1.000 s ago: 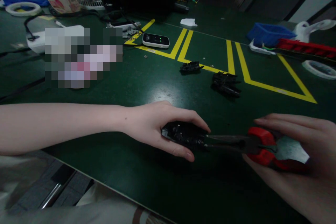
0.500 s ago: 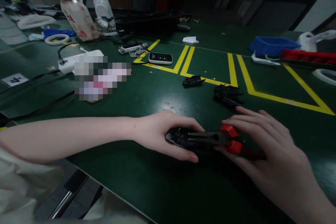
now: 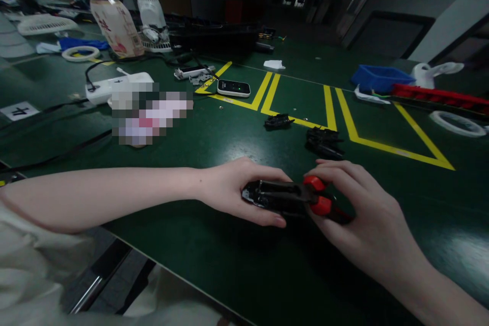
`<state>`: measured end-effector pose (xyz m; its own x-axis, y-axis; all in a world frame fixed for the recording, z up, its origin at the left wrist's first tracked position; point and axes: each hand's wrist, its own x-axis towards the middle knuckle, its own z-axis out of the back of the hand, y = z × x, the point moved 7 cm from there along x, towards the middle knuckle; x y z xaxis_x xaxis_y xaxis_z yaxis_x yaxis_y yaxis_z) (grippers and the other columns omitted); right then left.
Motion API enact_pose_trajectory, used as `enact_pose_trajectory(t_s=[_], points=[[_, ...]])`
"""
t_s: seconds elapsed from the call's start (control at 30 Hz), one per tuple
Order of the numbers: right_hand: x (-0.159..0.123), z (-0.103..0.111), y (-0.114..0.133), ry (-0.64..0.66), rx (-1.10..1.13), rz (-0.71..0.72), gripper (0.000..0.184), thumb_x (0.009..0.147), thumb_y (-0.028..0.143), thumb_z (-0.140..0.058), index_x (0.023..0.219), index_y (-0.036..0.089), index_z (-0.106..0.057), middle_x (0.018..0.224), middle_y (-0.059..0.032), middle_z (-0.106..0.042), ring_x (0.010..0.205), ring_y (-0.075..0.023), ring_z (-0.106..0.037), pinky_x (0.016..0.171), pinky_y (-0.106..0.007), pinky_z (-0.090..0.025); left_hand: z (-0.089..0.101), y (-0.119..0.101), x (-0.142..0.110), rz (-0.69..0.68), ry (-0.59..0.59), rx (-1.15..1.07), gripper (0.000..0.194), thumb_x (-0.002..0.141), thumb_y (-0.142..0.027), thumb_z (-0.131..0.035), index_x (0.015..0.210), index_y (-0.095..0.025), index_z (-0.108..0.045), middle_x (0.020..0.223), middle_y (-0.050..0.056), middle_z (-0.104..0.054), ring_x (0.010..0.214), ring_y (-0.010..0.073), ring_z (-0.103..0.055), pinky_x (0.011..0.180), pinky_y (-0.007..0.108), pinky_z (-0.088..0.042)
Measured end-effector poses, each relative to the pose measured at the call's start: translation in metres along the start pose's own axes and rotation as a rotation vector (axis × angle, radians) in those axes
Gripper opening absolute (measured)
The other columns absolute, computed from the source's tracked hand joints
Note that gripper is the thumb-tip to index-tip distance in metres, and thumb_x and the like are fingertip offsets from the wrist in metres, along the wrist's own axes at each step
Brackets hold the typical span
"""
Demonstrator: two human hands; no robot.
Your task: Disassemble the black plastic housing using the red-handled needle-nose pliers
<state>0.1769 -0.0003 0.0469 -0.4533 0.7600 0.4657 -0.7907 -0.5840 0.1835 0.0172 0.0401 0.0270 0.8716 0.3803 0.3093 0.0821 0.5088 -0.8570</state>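
My left hand point(image 3: 239, 188) is wrapped round a black plastic part point(image 3: 250, 194), thumb on the near side and fingers on the far side. My right hand point(image 3: 355, 204) grips red-handled pliers point(image 3: 319, 196), their long dark jaws lying over the top of the part and pointing left. The jaws look slightly parted; whether they pinch anything is too dark to tell. Beyond my hands, two other dark plastic pieces lie on the green table: a smaller one point(image 3: 278, 121) and a larger one point(image 3: 324, 142).
Yellow tape point(image 3: 401, 152) marks boxes on the green table point(image 3: 214, 270). A white device point(image 3: 234, 88) with a green light lies behind my left hand. Farther off stand a drink bottle point(image 3: 118, 25), a white power strip point(image 3: 118, 86), a blue bin point(image 3: 382, 77) and a tape roll point(image 3: 458, 123).
My right hand has moved left with the pliers, bringing the jaws from the part's right end to over its top. My left hand keeps its hold. The camera view has shifted.
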Motion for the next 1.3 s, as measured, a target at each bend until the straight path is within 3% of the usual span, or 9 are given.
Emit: enact_pose_trajectory(t_s=[0.17,0.33,0.53,0.77,0.97,1.3], points=[[-0.002,-0.012,0.001,0.007,0.098,-0.050,0.020,0.086,0.023,-0.063,0.106,0.026,-0.061,0.104,-0.0069,-0.070,0.091,-0.0253,-0.071,0.069,-0.038,-0.059,-0.001,-0.002,-0.001,-0.014,0.018,0.009,0.035,0.083,-0.022,-0.083,0.113,-0.007,-0.071,0.085,0.004,-0.076,0.069,0.0115,-0.068,0.061,0.017,-0.051],[-0.014,-0.009,-0.007,-0.041,0.050,-0.057,0.026,0.089,0.025,-0.063,0.114,0.027,-0.060,0.111,-0.0082,-0.069,0.097,-0.0287,-0.070,0.076,-0.044,-0.058,-0.003,0.000,-0.003,0.009,0.061,0.038,0.040,0.085,-0.026,-0.082,0.120,-0.009,-0.072,0.090,0.006,-0.079,0.074,0.0141,-0.072,0.064,0.019,-0.054],[-0.015,0.002,-0.012,-0.094,-0.174,-0.034,0.032,0.090,0.026,-0.063,0.122,0.028,-0.059,0.119,-0.0125,-0.068,0.104,-0.0352,-0.068,0.078,-0.051,-0.055,-0.002,-0.002,-0.005,-0.008,0.045,0.024,0.049,0.086,-0.034,-0.082,0.130,-0.015,-0.070,0.122,0.011,-0.080,0.101,0.0207,-0.078,0.087,0.025,-0.060],[-0.021,0.009,-0.004,-0.081,-0.153,0.094,0.039,0.087,0.026,-0.066,0.126,0.028,-0.063,0.117,-0.0106,-0.072,0.096,-0.0329,-0.071,0.069,-0.046,-0.053,-0.007,0.002,-0.005,0.051,0.107,0.060,0.043,0.088,-0.035,-0.081,0.121,-0.009,-0.072,0.089,0.007,-0.079,0.072,0.0154,-0.072,0.064,0.022,-0.053],[-0.021,0.009,0.004,-0.023,-0.157,0.160,0.029,0.089,0.025,-0.063,0.118,0.026,-0.060,0.109,-0.0103,-0.072,0.090,-0.0292,-0.070,0.064,-0.042,-0.053,-0.010,0.007,-0.006,0.085,0.152,0.072,0.039,0.084,-0.036,-0.084,0.117,-0.017,-0.074,0.084,0.002,-0.077,0.072,0.0155,-0.070,0.065,0.023,-0.052],[-0.016,-0.005,0.009,0.048,-0.132,0.206,0.023,0.087,0.024,-0.054,0.110,0.026,-0.052,0.098,-0.0094,-0.066,0.082,-0.0270,-0.065,0.062,-0.041,-0.054,-0.012,0.007,-0.005,0.073,0.194,0.082,0.040,0.086,-0.033,-0.082,0.121,-0.016,-0.071,0.091,0.003,-0.079,0.077,0.0164,-0.071,0.069,0.024,-0.053]])
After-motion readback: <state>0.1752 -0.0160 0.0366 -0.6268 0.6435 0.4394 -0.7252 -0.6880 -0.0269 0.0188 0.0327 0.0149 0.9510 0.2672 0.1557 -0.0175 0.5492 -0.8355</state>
